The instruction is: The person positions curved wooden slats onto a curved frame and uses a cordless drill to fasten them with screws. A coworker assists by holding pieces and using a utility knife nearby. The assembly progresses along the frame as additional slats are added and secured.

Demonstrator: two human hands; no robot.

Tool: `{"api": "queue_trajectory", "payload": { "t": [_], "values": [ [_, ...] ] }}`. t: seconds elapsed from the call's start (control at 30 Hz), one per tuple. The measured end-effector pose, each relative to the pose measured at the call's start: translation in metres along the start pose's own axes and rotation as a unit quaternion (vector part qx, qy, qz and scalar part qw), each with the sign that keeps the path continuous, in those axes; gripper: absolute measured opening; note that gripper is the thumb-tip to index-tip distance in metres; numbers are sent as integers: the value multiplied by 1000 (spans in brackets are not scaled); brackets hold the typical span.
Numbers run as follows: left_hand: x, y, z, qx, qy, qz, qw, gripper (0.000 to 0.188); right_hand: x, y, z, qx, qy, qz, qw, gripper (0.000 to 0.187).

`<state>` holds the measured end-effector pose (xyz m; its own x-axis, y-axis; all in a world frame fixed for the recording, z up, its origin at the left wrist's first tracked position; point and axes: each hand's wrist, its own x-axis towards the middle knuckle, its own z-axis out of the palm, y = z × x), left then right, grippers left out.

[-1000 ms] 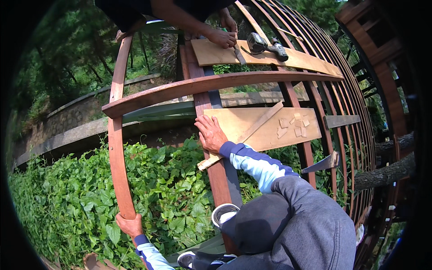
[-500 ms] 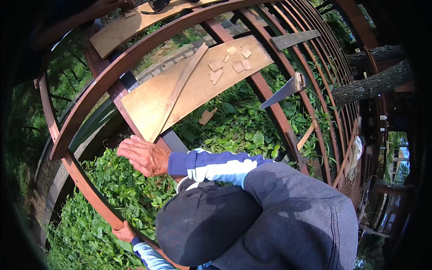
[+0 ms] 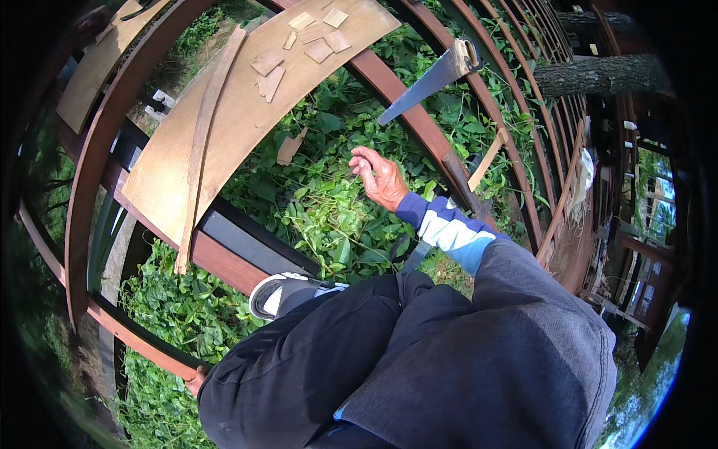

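Observation:
My right hand (image 3: 381,179) hangs in the air over green plants, its fingers loosely bent with nothing visible in them. To its upper right, a handsaw (image 3: 428,81) with a pale wooden handle rests across the red-brown beams. My left hand (image 3: 195,382), mostly hidden by my knee, grips a red-brown wooden beam (image 3: 142,340) at the lower left. Farther up, a plywood board (image 3: 247,123) lies over the frame. It carries a narrow wooden strip (image 3: 203,142), whose near end sticks out past the board, and several small wood pieces (image 3: 318,50).
One shoe (image 3: 280,293) is on a cross beam (image 3: 224,262) with a dark strip alongside. Leafy plants (image 3: 321,217) show below the gaps between beams. Another board (image 3: 105,71) lies at the upper left. A tree trunk (image 3: 598,75) stretches along the right. A wood scrap (image 3: 290,147) lies among the leaves.
My right hand has moved from beside the strip's near end to the right, over the plants. My body has shifted, and my legs and shoe now show. The whole view has moved.

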<state>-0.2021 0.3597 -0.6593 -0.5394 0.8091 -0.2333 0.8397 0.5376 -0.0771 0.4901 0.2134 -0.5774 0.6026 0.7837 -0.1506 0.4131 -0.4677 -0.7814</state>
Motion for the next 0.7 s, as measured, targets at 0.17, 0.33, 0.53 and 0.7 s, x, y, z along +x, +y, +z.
{"api": "queue_trajectory", "payload": {
  "t": [0.17,0.33,0.53,0.7],
  "values": [
    [3,6,-1,20,-5,17,1000,74,-83,88,-74,-168,158,64,971,22],
    [5,2,-8,8,3,15,1000,72,-138,171,-131,-267,409,319,812,26],
    [16,-1,-10,10,-1,33,999,71,-151,211,-156,-258,388,361,808,33],
    [19,1,-3,1,-7,43,999,70,-110,219,-181,-257,299,466,792,55]
  ]
}}
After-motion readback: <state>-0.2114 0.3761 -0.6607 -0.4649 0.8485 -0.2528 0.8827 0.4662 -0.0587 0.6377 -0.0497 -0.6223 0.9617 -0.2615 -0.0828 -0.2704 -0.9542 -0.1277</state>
